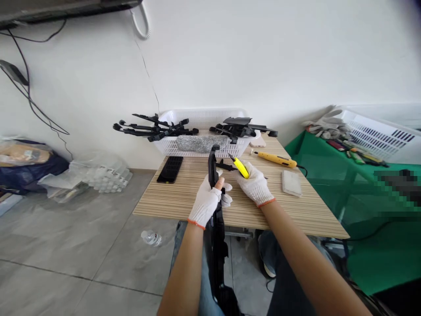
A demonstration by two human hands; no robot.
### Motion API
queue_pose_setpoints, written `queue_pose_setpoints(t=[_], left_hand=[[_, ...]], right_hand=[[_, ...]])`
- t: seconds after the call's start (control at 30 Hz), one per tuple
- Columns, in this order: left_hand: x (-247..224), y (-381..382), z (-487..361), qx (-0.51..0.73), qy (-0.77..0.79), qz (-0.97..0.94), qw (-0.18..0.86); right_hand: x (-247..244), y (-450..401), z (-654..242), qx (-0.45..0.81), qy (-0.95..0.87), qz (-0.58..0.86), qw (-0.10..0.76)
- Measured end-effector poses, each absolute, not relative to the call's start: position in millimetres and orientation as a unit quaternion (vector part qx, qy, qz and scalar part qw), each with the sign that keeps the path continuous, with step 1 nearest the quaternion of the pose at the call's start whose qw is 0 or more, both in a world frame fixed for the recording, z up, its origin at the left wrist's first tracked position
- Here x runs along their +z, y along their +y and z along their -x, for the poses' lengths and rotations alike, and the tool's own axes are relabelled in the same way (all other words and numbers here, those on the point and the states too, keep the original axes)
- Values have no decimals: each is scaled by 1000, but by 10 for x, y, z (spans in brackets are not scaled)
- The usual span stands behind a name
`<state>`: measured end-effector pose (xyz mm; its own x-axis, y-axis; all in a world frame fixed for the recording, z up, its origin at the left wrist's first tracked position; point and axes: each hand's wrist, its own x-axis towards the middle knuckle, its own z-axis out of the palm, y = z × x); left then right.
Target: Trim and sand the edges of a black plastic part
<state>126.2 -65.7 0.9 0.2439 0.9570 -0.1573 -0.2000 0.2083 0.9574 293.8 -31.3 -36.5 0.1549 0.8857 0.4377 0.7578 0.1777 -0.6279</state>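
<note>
The left hand (208,198) has its fingers wrapped round a long black plastic strip (213,170), which crosses the desk's (171,202) six o'clock edge; the right hand's (254,182) fingers clasp a yellow utility knife (241,168) at two o'clock from the left.

Bright, fairly even light.
We see soft shadows on the wall (279,57), wide-angle stretch at edges, pixelated patch (399,186) at right.

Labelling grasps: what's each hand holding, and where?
Left white-gloved hand: long black plastic part, near its upper end. Right gloved hand: yellow dark-tipped tool, by its yellow body.
</note>
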Motion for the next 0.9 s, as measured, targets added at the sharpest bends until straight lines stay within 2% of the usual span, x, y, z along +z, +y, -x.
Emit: queue_pose_setpoints(t=[0.1,0.27,0.9], left_hand=[[-55,-637,-1237,418,434,-409,685],[-84,-649,-1148,466,374,-389,701],[-22,-653,-1199,489,421,-442,623]], right_hand=[[-304,-386,-2959,129,-672,582,440],[-200,-521,-3023,139,-720,527,430],[-161,-629,-3018,29,-718,574,393]])
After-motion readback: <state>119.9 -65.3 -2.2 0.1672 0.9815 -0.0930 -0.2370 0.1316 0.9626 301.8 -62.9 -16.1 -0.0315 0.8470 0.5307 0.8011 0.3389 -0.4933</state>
